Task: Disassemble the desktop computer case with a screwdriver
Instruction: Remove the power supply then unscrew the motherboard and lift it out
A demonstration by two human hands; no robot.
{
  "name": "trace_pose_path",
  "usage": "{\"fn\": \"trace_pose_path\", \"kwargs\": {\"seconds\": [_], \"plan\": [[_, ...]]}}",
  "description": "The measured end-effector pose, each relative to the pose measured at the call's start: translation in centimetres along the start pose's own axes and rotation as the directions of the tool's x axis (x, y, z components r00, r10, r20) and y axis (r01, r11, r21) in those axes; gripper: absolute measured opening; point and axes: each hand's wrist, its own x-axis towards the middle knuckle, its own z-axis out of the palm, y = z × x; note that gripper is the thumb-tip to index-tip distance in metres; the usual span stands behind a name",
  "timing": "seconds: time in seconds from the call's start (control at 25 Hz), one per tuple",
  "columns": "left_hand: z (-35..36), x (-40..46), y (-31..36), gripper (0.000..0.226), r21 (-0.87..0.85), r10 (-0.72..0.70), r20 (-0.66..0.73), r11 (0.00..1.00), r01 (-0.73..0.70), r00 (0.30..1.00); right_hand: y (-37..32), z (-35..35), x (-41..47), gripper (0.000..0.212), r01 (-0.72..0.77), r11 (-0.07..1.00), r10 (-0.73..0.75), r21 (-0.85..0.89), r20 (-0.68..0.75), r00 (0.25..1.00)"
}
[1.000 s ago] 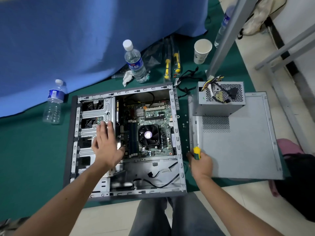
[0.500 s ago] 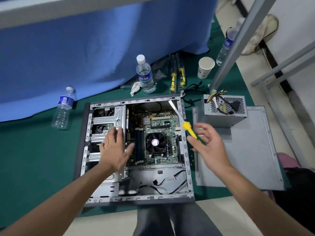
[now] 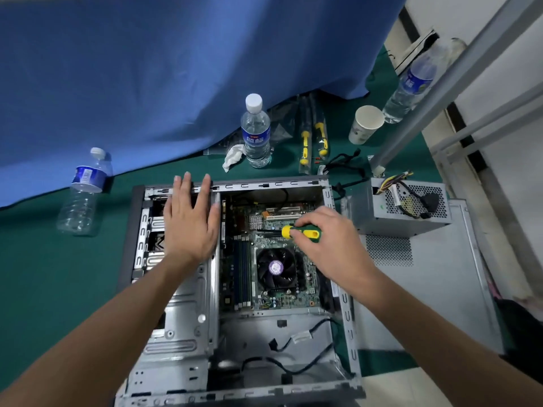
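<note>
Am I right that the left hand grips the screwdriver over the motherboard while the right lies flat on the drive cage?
Hands are swapped. In the head view, the right hand grips the screwdriver over the motherboard; the left hand lies flat on the drive cage.

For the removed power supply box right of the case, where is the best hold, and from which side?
Judging by its pose, take the power supply by its plain sheet-metal side walls from above, fingers spanning the box. Its perforated top face carries a loose cable bundle, so avoid gripping there.

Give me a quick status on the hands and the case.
Left hand flat on drive cage. Right hand grips screwdriver over motherboard. Case open.
</note>
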Motion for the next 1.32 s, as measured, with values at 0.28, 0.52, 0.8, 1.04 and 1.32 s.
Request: {"fn": "trace_pose_path", "kwargs": {"seconds": [0.28, 0.52, 0.8, 1.04, 1.32], "plan": [[0.9, 0.2, -0.3, 0.058, -0.014, -0.009, -0.048, 1.0, 0.009, 0.999, 0.1, 3.7, 3.1, 0.025, 0.032, 0.994, -0.012, -0.101, 0.196, 0.981], [0.7, 0.2, -0.2, 0.058, -0.009, -0.008, -0.039, 1.0, 0.008, 0.999, 0.2, 3.8, 4.3, 0.024, 0.042, 0.994, -0.017, -0.097, 0.241, 0.97], [0.5, 0.1, 0.0, 0.059, -0.015, -0.018, -0.034, 1.0, 0.017, 0.999, -0.4, 3.5, 4.2, 0.024, 0.081, 0.991, -0.052, -0.111, 0.25, 0.967], [0.4, 0.1, 0.0, 0.059, -0.019, -0.025, -0.022, 1.0, 0.024, 0.999, -1.1, 3.7, 4.9, 0.025, 0.126, 0.979, -0.077, -0.16, 0.282, 0.956], [0.4, 0.1, 0.1, 0.059, -0.027, -0.032, -0.022, 0.999, 0.032, 0.999, -1.2, 3.6, 5.4, 0.023, 0.104, 0.976, -0.038, -0.19, 0.322, 0.946]]}}
